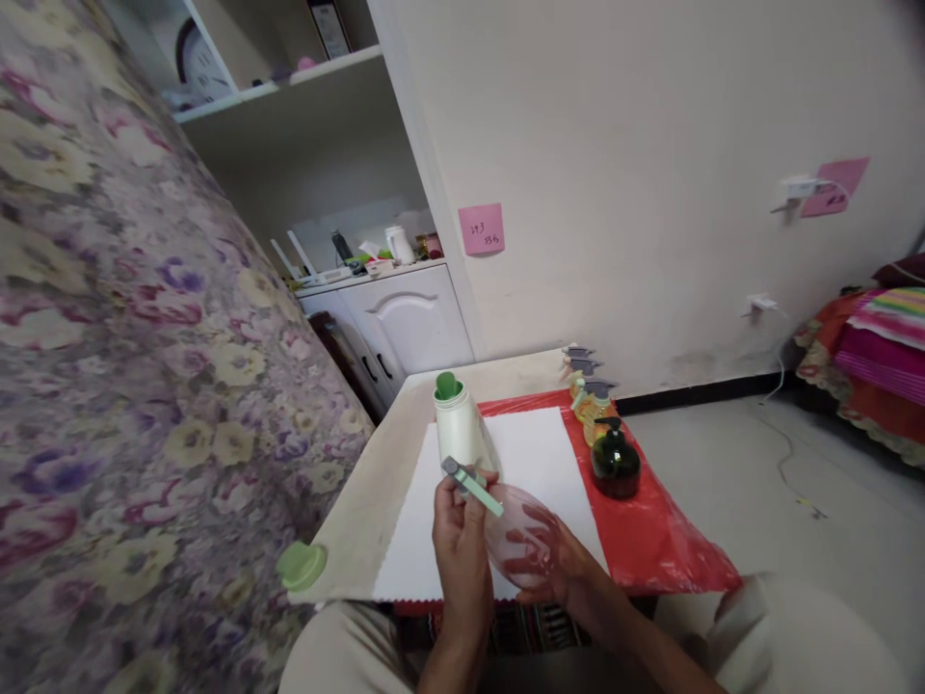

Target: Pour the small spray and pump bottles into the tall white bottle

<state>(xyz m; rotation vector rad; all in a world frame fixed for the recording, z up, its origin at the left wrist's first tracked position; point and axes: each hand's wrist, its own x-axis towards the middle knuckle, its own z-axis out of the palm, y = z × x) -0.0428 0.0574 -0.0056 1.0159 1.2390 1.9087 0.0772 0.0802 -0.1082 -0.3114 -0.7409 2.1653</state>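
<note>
My right hand (568,569) wraps its fingers around a round, see-through pinkish bottle (516,540) just above the near edge of the table. At the bottle's neck end, my left hand (461,528) is closed on a pump head (473,487) with a grey end and a mint-green bar. Whether the pump head is seated on the bottle is hidden by my fingers. Just beyond my left hand stands a white bottle (457,429) with a green spout (448,387) in its mouth. A light green cap (302,566) lies at the table's near left corner.
A white sheet (405,540) and red plastic (650,540) cover parts of the table (368,482). On the right stand a dark green pump bottle (616,465), a yellowish bottle (594,419) and several grey pump heads (580,361). A floral curtain (180,386) hangs close on the left.
</note>
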